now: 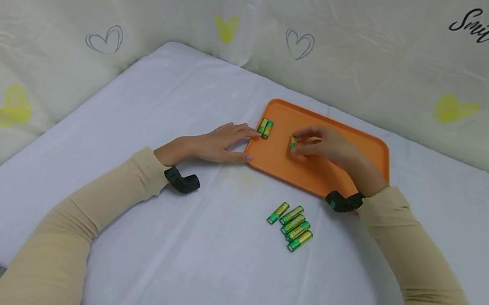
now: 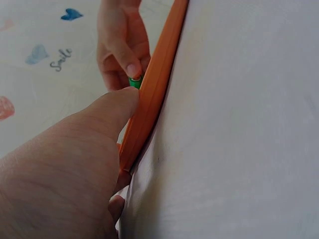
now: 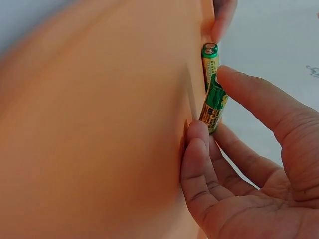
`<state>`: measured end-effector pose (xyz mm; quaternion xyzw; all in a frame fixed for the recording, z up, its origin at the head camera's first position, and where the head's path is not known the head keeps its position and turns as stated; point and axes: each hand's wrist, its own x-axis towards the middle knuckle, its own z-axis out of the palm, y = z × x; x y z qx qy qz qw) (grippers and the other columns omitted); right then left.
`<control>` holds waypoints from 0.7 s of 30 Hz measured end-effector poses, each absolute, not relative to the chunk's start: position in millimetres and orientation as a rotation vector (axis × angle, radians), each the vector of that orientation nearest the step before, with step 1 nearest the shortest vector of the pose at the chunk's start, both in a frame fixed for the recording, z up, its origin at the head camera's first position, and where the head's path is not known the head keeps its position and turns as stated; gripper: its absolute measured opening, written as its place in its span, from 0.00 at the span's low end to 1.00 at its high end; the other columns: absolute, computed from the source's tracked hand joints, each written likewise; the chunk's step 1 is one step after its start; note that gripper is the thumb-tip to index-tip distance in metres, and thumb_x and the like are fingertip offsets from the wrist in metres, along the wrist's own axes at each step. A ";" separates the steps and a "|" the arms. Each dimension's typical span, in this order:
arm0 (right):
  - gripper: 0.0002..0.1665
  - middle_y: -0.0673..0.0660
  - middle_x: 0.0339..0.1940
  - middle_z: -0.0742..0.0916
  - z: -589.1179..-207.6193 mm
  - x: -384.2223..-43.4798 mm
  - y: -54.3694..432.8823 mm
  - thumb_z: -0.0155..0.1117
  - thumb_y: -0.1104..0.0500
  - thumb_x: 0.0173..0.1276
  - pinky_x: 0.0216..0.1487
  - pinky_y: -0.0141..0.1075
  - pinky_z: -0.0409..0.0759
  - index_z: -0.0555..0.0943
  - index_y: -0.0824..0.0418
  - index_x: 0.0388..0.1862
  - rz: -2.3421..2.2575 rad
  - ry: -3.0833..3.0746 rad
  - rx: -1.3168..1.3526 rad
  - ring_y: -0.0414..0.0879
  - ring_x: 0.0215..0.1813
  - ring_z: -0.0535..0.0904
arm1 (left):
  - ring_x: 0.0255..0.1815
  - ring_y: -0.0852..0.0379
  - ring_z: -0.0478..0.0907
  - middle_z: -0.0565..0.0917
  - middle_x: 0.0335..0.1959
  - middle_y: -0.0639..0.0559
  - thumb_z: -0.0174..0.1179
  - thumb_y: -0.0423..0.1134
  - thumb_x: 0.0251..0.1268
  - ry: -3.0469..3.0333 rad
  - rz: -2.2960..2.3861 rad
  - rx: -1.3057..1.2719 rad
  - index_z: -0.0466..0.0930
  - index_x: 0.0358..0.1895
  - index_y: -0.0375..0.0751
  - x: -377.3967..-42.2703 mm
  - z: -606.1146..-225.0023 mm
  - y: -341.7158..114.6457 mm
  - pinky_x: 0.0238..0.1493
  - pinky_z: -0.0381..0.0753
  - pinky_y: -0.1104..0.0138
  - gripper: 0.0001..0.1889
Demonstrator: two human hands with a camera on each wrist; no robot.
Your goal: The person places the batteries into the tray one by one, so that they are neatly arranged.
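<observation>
An orange tray lies on the white cloth. Over its middle, my right hand pinches a green and yellow battery between thumb and fingers; the right wrist view shows this battery upright but slightly tilted. Two similar batteries stand side by side inside the tray's left end. My left hand rests at that end, fingers spread, with a fingertip by the two batteries and the thumb on the near left corner. In the left wrist view its thumb touches the tray's rim.
Several loose batteries lie slanted in a group on the white tablecloth, in front of the tray. A pale sheet printed with hearts hangs behind the table. Each wrist carries a black device.
</observation>
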<state>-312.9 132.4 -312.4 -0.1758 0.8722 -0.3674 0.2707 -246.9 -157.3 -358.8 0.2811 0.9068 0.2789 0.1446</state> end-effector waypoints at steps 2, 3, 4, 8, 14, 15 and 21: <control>0.35 0.60 0.66 0.73 -312.6 -313.7 129.3 0.71 0.50 0.63 0.72 0.51 0.59 0.73 0.59 0.66 -0.979 2.354 -0.467 0.54 0.66 0.64 | 0.80 0.53 0.37 0.50 0.79 0.48 0.51 0.58 0.72 2.614 0.805 0.811 0.52 0.77 0.50 -246.9 -359.5 -158.2 0.77 0.28 0.59 0.36; 0.35 0.60 0.66 0.73 -312.9 -314.2 127.7 0.72 0.49 0.63 0.71 0.51 0.59 0.73 0.59 0.66 -0.977 2.356 -0.466 0.54 0.65 0.65 | 0.80 0.53 0.37 0.50 0.79 0.48 0.51 0.58 0.72 2.614 0.807 0.811 0.52 0.77 0.50 -247.0 -359.8 -158.6 0.77 0.28 0.59 0.36; 0.35 0.60 0.65 0.73 -313.2 -314.6 126.2 0.72 0.49 0.62 0.71 0.51 0.60 0.73 0.58 0.66 -0.977 2.357 -0.464 0.54 0.65 0.66 | 0.80 0.54 0.37 0.50 0.79 0.48 0.51 0.58 0.72 2.614 0.809 0.812 0.52 0.77 0.50 -247.0 -360.0 -159.0 0.77 0.28 0.59 0.36; 0.35 0.59 0.62 0.75 -314.9 -315.7 119.9 0.72 0.51 0.62 0.67 0.46 0.65 0.73 0.58 0.66 -1.000 2.345 -0.459 0.53 0.60 0.69 | 0.80 0.54 0.36 0.50 0.79 0.49 0.51 0.58 0.72 2.608 0.816 0.813 0.52 0.77 0.51 -246.7 -360.5 -160.1 0.77 0.28 0.60 0.36; 0.33 0.60 0.61 0.75 -317.8 -319.4 109.7 0.70 0.56 0.65 0.65 0.44 0.67 0.71 0.61 0.67 -1.051 2.318 -0.488 0.52 0.58 0.71 | 0.80 0.54 0.36 0.48 0.79 0.48 0.50 0.58 0.72 2.603 0.814 0.813 0.51 0.77 0.51 -246.2 -361.0 -160.9 0.77 0.28 0.60 0.36; 0.33 0.60 0.62 0.74 -318.1 -320.3 108.4 0.70 0.57 0.65 0.66 0.45 0.67 0.71 0.62 0.67 -1.055 2.318 -0.494 0.52 0.58 0.71 | 0.80 0.54 0.36 0.48 0.79 0.48 0.50 0.58 0.72 2.603 0.814 0.814 0.51 0.77 0.51 -246.4 -361.0 -161.1 0.77 0.28 0.60 0.36; 0.33 0.61 0.62 0.74 -319.2 -323.7 101.6 0.69 0.57 0.66 0.67 0.46 0.65 0.70 0.62 0.68 -1.060 2.334 -0.482 0.52 0.58 0.69 | 0.80 0.54 0.36 0.48 0.79 0.49 0.50 0.59 0.72 2.604 0.810 0.823 0.51 0.77 0.51 -248.2 -360.9 -161.7 0.77 0.28 0.60 0.36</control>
